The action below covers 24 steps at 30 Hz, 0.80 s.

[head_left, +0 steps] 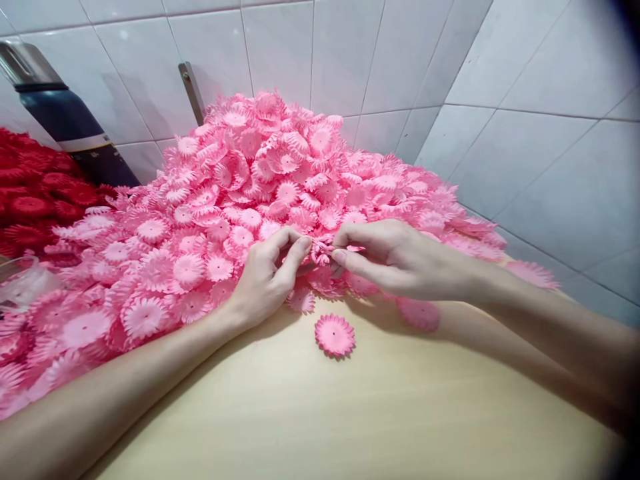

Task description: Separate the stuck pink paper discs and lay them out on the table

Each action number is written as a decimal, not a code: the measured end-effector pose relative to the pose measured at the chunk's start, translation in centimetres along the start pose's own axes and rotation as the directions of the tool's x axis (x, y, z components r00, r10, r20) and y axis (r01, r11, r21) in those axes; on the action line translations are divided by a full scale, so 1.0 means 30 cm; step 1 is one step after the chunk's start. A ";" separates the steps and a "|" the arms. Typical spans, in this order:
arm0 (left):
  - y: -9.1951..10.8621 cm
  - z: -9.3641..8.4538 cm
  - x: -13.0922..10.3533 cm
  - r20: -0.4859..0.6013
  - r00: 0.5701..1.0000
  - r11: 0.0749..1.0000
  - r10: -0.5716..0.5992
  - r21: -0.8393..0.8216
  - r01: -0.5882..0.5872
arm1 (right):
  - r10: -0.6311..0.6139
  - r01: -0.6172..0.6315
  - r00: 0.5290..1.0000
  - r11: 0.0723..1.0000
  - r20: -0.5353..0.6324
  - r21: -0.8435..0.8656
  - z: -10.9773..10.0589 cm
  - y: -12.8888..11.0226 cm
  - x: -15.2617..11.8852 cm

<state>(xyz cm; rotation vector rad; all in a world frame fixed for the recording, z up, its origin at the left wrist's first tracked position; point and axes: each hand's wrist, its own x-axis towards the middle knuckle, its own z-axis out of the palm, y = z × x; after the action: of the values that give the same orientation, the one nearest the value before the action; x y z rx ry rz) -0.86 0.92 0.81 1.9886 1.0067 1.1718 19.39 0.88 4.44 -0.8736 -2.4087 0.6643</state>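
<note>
Between my two hands is a pink artificial flower piece [321, 251] with a fringed edge, partly hidden by fingertips. My left hand [275, 270] pinches its left side between thumb and index finger. On the other side, the thumb and fingers of my right hand [383, 257] are closed on it too. Right behind both hands rises a large heap of pink fringed flower pieces [240, 237], many with a small hole in the middle. One single pink flower piece [335, 335] lies flat on the table just below my hands.
The pale wooden table [300, 413] stretches toward me. A pile of red flower pieces [30, 193] and a dark blue bottle [75, 123] stand at the left, near a clear plastic bag [30, 283]. White tiled walls [540, 153] close off the back and right.
</note>
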 end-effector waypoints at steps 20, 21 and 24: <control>0.001 0.015 -0.009 -0.011 0.996 0.996 0.088 -0.014 -0.088 | 0.093 -0.064 0.985 0.979 -0.142 0.194 0.042 -0.015 0.007; 0.004 0.014 -0.010 -0.010 0.995 0.995 0.097 -0.007 -0.098 | 0.114 -0.081 0.979 0.978 -0.167 0.193 0.046 -0.017 0.008; 0.010 0.015 -0.010 -0.022 0.992 0.992 0.127 0.022 -0.127 | 0.202 -0.153 0.964 0.955 -0.175 0.255 0.045 -0.015 0.010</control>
<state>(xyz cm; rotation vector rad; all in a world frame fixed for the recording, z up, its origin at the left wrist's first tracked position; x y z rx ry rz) -0.47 0.45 0.74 2.0863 0.9183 1.2591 18.19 0.42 3.77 -1.0104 -2.0384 0.8712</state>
